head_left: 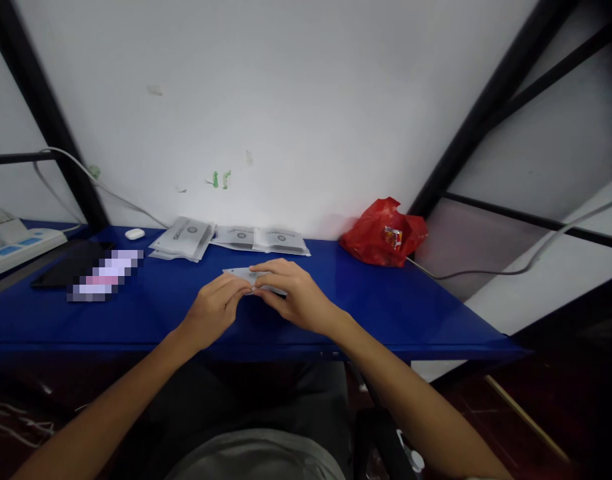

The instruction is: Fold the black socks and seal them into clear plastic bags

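Note:
Both hands meet over the front middle of the blue desk (171,313), closed on one pale, flat plastic packet (242,273). My left hand (213,310) pinches its near edge between thumb and fingers. From the other side, my right hand (296,293) grips the same edge, its fingers lying over the top. Much of the packet is hidden under the fingers. Behind the hands, similar printed white packets lie by the wall: a small stack (183,239) at the left and two side by side, a left one (236,237) and a right one (281,241).
A red plastic bag (381,233) sits at the back right, with a grey cable (486,274) running from behind it. At the left are a white earbud case (135,234), a dark flat device (69,263), a blurred-out phone-like object (106,275) and a power strip (29,250).

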Tool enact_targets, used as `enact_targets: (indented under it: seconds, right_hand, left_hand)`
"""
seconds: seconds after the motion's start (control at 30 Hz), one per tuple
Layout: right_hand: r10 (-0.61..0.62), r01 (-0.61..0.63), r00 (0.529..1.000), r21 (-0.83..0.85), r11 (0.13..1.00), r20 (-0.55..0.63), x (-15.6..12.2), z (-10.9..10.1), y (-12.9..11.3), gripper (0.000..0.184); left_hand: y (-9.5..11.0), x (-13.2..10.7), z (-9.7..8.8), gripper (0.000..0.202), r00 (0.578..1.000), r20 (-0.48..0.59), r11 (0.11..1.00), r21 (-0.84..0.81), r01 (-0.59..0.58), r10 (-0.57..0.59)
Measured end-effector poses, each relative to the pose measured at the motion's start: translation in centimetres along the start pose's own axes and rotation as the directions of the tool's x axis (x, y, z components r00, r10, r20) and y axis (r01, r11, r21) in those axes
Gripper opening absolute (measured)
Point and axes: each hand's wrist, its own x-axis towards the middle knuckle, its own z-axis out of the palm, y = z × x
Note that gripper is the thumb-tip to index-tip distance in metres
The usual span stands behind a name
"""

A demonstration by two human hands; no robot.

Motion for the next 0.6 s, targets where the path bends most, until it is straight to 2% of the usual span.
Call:
enact_targets:
  seconds: [0.2, 0.37, 0.6]
  right_hand:
    - [-0.03, 0.031, 0.999, -0.056, 0.998, 0.025, -0.4, 0.4, 0.2, 0.014]
    - [-0.019, 0.026, 0.999, -0.129, 0.991, 0.05, -1.1, 0.1, 0.9, 0.013]
    - [-0.01, 0.01, 1.0, -0.171, 0.985, -0.004, -0.9, 0.5, 0.8, 0.011]
  left_hand:
    - [0.2, -0.5, 0.1, 0.023, 0.995, -0.016, 0.995, 0.037, 0.097, -0.097]
    - [0.1, -0.7, -0.1, 0.019, 0.994, -0.059, 0.995, 0.041, 0.092, -0.09]
    - [0.1, -0.7, -0.4, 0.019, 0.98, -0.091, 0.983, 0.015, 0.181, -0.179]
